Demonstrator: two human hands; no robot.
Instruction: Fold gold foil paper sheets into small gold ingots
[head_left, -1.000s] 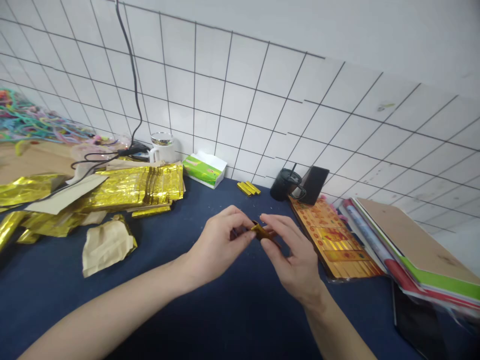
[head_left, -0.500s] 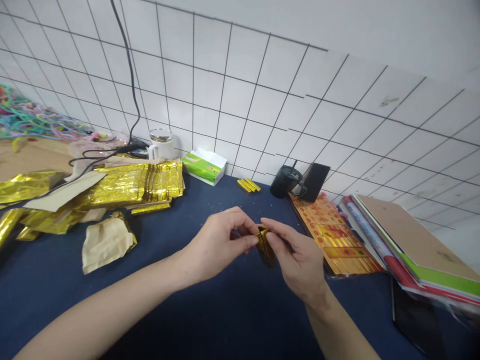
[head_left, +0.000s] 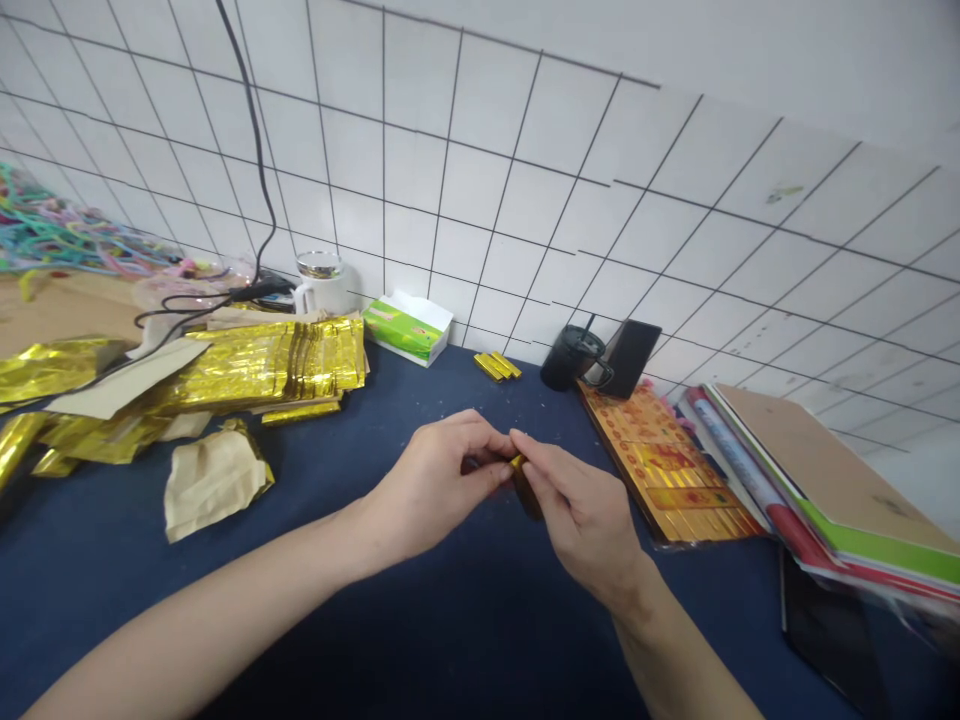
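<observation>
Between my two hands is a small piece of gold foil paper (head_left: 526, 492), mostly hidden behind my right fingers. My left hand (head_left: 446, 480) pinches its upper left end with thumb and fingertips. From the other side my right hand (head_left: 581, 505) is closed on it, fingertips touching those of the left. Beyond my hands, several small folded gold strips (head_left: 497, 366) lie together near the wall. To the left rests a crumpled piece of foil paper (head_left: 214, 482) with its pale backing up, beside a large stack of gold foil paper (head_left: 247, 365).
A green tissue pack (head_left: 407, 328) and a white mug (head_left: 320, 285) stand by the tiled wall. Right of centre are a black cup (head_left: 570, 358), a propped phone (head_left: 635, 357), an orange-gold printed packet (head_left: 667, 465) and stacked folders (head_left: 832, 480). A black cable (head_left: 259, 160) hangs at left.
My right hand has shifted slightly left, its fingers closing over the gold foil paper, so less of it shows. My left hand stays nearly in place.
</observation>
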